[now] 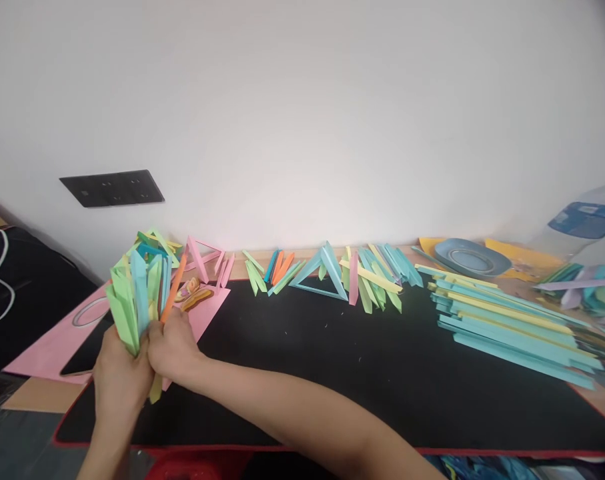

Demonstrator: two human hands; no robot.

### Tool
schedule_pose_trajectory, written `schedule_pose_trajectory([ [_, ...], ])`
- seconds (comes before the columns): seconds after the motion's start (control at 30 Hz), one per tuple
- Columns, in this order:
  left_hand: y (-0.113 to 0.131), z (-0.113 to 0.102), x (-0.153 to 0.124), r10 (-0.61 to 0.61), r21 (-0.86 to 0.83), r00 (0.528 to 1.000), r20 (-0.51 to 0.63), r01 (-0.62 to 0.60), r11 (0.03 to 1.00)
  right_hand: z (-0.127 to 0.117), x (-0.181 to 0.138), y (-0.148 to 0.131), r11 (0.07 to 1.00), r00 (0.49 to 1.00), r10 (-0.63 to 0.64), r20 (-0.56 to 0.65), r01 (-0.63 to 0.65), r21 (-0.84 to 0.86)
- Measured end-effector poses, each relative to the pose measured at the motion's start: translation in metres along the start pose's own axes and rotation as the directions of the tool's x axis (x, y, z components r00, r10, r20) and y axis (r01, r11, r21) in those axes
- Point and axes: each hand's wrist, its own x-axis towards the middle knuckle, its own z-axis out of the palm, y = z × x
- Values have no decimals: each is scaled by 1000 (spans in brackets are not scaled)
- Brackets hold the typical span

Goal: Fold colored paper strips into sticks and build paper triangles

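Note:
My left hand (122,373) is closed around an upright bunch of folded paper strips (125,303), mostly green and light blue. Pressed against it, my right hand (175,347) grips the lower end of an orange paper strip (175,287) at the bunch's right side. The fingers hide the lower part of the bunch, and a yellowish end (155,390) pokes out beneath. Just behind the hands, a pink paper triangle (197,260) and small patterned items (195,293) lie by a pink sheet (209,313).
A black mat (307,373) with red edging covers the table. Along the wall lie short strips (282,267), a blue paper triangle (322,273) and a mixed strip pile (377,273). Long blue and yellow strips (512,327), a blue plate (472,257) and a plastic bottle (589,220) are right.

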Motion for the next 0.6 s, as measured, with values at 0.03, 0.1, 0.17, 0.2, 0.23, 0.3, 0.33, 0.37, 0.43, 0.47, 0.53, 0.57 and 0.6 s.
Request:
schedule_pose_trajectory([
  [0.03,12,1,-9,-10,-75,999,-44,7,997,-14,-10,-8,995,1000,9,-25,-12,-96],
  [0.1,37,7,-28,-22,-233,993,-113,-5,973,-45,-30,-20,976,994,-101,-49,89,-201],
  [0.17,63,16,-47,-37,-436,994,-106,-14,900,-76,-49,-26,947,970,-216,-107,182,-266],
  [0.2,75,21,-56,-10,-545,996,-85,-38,838,-92,-58,-26,934,955,-260,-145,210,-289],
  [0.23,86,26,-65,20,-617,998,-58,-51,785,-107,-67,-24,920,939,-302,-166,242,-309],
  [0.3,105,39,-80,89,-687,996,-14,-75,723,-135,-83,-18,902,903,-356,-239,266,-339],
  [0.33,113,45,-86,141,-711,990,7,-94,697,-148,-90,-13,894,890,-378,-255,280,-350],
  [0.37,119,52,-92,200,-731,979,31,-114,672,-161,-96,-7,885,874,-401,-274,293,-361],
  [0.43,127,67,-99,323,-763,940,110,-128,633,-185,-106,7,881,879,-400,-259,291,-372],
  [0.47,129,75,-101,379,-775,909,173,-112,622,-196,-110,14,883,884,-391,-255,282,-376],
  [0.53,129,90,-104,436,-786,847,304,-35,617,-214,-114,28,886,898,-373,-232,270,-378],
  [0.57,128,96,-104,432,-786,828,359,18,619,-222,-115,35,887,903,-368,-222,268,-377],
  [0.6,127,101,-104,429,-791,812,395,64,608,-227,-116,40,887,907,-366,-207,273,-371],
])
